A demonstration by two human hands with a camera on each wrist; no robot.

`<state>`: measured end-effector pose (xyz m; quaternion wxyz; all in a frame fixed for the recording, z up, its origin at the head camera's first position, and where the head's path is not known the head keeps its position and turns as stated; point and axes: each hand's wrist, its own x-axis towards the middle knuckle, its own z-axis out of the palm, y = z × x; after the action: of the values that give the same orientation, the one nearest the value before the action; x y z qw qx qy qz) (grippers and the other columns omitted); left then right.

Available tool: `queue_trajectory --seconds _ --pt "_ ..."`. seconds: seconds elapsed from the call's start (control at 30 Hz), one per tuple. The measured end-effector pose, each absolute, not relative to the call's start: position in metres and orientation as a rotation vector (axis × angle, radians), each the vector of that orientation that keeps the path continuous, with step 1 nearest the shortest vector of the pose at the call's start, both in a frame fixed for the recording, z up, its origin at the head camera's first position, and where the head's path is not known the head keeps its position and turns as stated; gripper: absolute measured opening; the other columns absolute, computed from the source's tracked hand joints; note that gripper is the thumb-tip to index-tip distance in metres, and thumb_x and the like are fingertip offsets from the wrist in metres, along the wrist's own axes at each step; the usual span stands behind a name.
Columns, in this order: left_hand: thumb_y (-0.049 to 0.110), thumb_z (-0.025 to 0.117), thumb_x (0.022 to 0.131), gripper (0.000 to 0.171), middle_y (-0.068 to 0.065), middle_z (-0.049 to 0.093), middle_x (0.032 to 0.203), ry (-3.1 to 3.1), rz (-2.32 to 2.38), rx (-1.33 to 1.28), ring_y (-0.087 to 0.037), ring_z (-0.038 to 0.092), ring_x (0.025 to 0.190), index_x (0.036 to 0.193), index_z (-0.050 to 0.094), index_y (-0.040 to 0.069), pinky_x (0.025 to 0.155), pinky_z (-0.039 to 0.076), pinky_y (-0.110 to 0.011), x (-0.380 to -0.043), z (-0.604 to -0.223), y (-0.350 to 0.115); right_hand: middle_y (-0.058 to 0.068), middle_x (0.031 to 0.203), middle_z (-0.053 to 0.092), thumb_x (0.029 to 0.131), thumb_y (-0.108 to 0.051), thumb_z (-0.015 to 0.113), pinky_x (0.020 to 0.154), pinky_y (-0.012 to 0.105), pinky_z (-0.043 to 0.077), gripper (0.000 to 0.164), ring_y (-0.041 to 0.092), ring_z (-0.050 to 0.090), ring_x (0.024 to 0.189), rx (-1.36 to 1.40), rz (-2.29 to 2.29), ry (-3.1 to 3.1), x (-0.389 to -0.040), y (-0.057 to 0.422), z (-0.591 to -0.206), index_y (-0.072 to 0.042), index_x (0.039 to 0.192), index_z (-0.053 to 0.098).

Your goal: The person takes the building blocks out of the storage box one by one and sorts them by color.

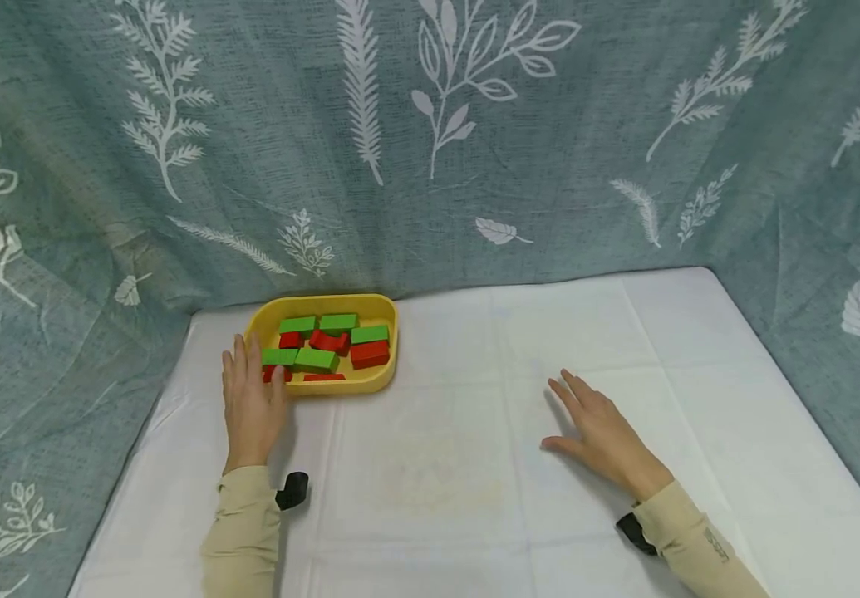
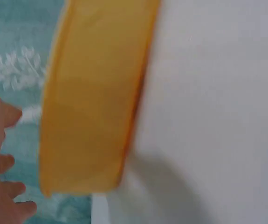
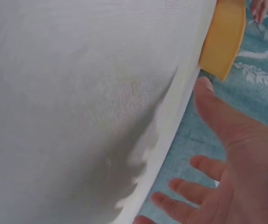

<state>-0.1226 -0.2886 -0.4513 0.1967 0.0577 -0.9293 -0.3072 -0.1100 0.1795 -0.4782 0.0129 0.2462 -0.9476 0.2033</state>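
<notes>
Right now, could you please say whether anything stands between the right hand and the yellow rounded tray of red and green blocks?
Nothing visible does: only white cloth lies between the right hand and the tray; the left hand is at its left end.

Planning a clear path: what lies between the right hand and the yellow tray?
Nothing but white cloth lies between the right hand and the yellow tray, as the head view shows.

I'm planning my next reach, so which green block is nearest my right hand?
The rightmost green block, adjoining a red block at the right end of the yellow tray; the other green blocks all lie farther left.
</notes>
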Motion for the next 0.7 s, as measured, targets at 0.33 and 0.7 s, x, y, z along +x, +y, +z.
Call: queue_trajectory --seconds 0.33,0.7 --pt "0.019 0.047 0.104 0.068 -0.019 0.010 0.162 -2.448 -1.363 0.435 -0.035 0.017 0.147 0.157 0.009 0.002 0.117 0.025 -0.053 -0.129 -0.462 -0.311 0.024 0.147 0.042 0.082 -0.038 0.078 0.104 0.058 0.038 0.081 0.042 0.043 0.132 0.821 0.536 -2.842 -0.123 0.169 -0.461 0.001 0.144 0.043" --pt "0.026 0.053 0.101 0.072 -0.010 0.020 0.161 -2.272 -1.682 0.621 -0.029 0.031 0.142 0.158 0.011 0.013 0.113 0.035 -0.030 -0.124 -0.466 -0.315 0.012 0.138 0.055 0.083 -0.028 0.079 0.098 0.046 0.050 0.064 0.030 0.055 0.123 0.959 0.741 -2.681 -0.132 0.132 -0.444 -0.008 0.138 0.054"
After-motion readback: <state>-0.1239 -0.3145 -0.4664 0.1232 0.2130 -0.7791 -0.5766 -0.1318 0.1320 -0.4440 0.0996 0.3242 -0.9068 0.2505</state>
